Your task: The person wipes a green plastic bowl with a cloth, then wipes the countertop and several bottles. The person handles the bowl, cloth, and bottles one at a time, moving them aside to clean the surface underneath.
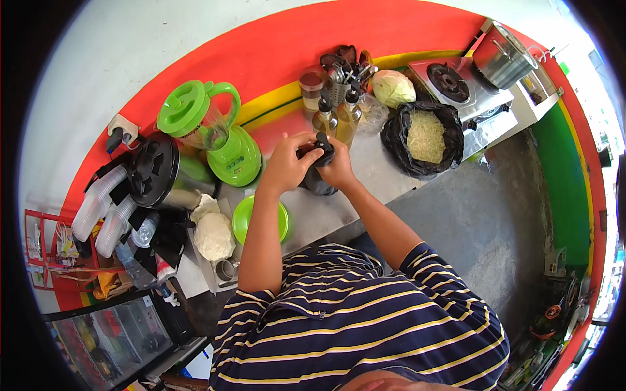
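Note:
Over the metal counter [337, 207], both my hands meet at a dark bottle or jar [320, 184] with a black top [324, 150]. My left hand [289, 163] has its thumb and fingers on that top. Just below it, my right hand [338, 165] wraps around the container's neck; much of the body is hidden. Two pump bottles [325, 117] of yellowish liquid stand just behind my hands. To the right, a black plastic bag [398, 141] lies rolled open around pale shredded food [426, 137]. A green plate or lid [283, 222] sits partly under my left forearm.
A green blender [234, 156] and a large black-lidded container [154, 168] stand left, near a cabbage [214, 237]. Behind are a utensil holder [340, 93] and another cabbage [393, 88]. A gas stove [464, 80] bearing a steel pot [503, 56] occupies the right end.

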Demonstrator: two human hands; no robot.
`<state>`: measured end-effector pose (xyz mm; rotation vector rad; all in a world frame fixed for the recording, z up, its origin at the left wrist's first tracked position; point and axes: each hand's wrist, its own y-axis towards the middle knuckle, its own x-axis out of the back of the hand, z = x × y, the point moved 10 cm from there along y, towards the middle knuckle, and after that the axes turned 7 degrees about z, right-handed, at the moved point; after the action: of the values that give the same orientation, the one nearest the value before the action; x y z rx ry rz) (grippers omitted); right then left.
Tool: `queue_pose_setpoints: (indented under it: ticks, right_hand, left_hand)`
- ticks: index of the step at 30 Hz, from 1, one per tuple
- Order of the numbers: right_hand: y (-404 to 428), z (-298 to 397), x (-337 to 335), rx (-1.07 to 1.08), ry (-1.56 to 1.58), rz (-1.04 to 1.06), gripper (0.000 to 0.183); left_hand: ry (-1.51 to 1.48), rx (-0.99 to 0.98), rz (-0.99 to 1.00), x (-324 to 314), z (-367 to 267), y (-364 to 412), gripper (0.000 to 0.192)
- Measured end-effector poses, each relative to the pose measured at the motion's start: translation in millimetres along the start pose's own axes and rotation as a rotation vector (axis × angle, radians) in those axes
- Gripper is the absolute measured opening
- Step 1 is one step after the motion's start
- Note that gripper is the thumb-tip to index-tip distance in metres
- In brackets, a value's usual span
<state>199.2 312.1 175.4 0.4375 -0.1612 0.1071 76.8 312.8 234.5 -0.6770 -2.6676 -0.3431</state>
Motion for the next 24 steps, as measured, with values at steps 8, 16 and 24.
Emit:
queue_pose_setpoints:
  ticks: [8,16,24]
  right_hand:
    - [-24.1,-30.8,-4.7,-0.052,0.058,-0.059,0.058]
    - [-56.2,-79.3,-34.9,-0.077,-0.226,0.094,0.082]
    - [-75.7,-138.3,-37.9,-0.256,-0.277,0.423,0.084]
  left_hand:
    - [-0.133,-0.110,-0.074,-4.6,-0.6,-10.6,0.027]
    - [-0.566,-0.059,-0.472,6.8,73.1,-38.1,0.020]
    - [-0.678,-0.020,-0.617,42.4,97.6,-52.5,0.042]
